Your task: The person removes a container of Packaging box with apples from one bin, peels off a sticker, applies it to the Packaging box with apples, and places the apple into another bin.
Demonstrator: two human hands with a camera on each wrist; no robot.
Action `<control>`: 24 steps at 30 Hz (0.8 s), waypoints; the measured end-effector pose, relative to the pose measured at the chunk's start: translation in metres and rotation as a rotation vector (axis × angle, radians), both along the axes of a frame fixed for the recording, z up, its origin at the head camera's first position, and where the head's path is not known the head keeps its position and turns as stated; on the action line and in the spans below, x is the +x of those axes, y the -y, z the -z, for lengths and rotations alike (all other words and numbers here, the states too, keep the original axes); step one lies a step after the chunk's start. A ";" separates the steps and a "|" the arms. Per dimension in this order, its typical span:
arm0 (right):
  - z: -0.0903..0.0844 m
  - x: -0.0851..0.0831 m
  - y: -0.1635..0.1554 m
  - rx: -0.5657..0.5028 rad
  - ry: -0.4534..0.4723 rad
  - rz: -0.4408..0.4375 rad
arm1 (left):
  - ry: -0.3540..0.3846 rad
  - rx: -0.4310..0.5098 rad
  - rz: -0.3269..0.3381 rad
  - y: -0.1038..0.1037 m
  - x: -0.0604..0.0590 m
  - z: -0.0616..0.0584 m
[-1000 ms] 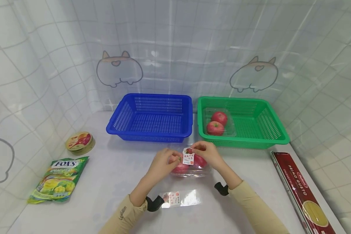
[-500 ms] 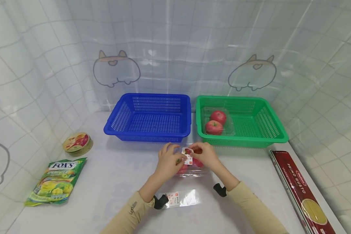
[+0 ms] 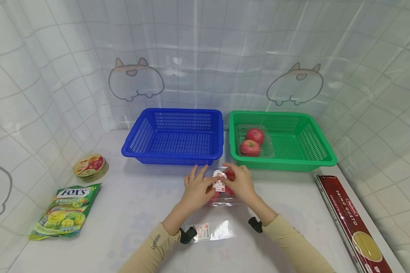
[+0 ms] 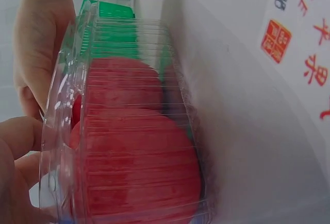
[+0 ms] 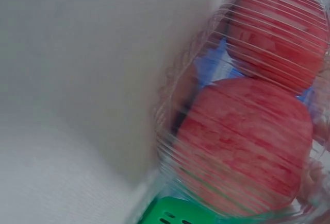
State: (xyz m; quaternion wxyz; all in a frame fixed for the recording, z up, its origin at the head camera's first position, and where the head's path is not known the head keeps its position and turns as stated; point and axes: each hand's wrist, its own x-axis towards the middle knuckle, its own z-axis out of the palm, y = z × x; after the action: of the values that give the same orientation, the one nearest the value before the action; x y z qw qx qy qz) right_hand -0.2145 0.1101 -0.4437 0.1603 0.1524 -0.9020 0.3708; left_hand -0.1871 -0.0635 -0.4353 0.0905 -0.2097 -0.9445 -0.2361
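A clear plastic clamshell box [image 3: 225, 202] of red apples [image 4: 139, 167] stands on the table before the blue basket. On its lid lies a small white label [image 3: 219, 186] with red print. My left hand [image 3: 196, 189] is at the box's left side, its index fingertip touching the label and its other fingers spread. From the right, my right hand [image 3: 242, 184] rests its thumb on the label's upper part, the index finger held apart and stretched toward the far edge. Part of the label and apples are hidden under the fingers. The right wrist view shows apples [image 5: 247, 141] through the ribbed wall.
A label sheet [image 3: 220, 230] lies in front of the box. Behind stand a blue basket [image 3: 181, 156] and a green basket [image 3: 287, 163] holding another apple box [image 3: 267, 146]. Left are a round tin [image 3: 90, 167] and a candy bag [image 3: 66, 212]; right, a spaghetti box [image 3: 352, 223].
The label, earlier pinched up by the right fingers, now sits lower against the lid. My left hand moved right and onto it, fingers spreading. The right index finger has lifted away from the thumb.
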 end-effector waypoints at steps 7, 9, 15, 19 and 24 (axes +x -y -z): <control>0.002 -0.001 0.000 0.015 -0.014 0.002 | 0.024 0.000 -0.005 0.000 0.000 0.000; 0.001 0.000 0.000 0.012 -0.016 0.001 | 0.031 0.008 -0.003 0.002 -0.001 0.000; 0.005 0.007 -0.009 -0.134 0.026 0.030 | 0.137 0.167 -0.022 0.017 -0.004 0.001; 0.007 0.014 -0.018 -0.328 0.189 0.047 | 0.264 0.320 -0.080 0.029 -0.012 0.006; 0.009 0.018 -0.023 -0.514 0.435 0.042 | 0.471 0.558 -0.091 0.033 -0.023 0.016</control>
State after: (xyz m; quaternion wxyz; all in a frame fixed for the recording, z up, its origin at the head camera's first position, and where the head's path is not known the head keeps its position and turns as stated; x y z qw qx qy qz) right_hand -0.1966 0.1333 -0.4530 0.0048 0.0055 -0.7950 0.6065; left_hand -0.2106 -0.0969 -0.4511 -0.0655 -0.0747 -0.8471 -0.5221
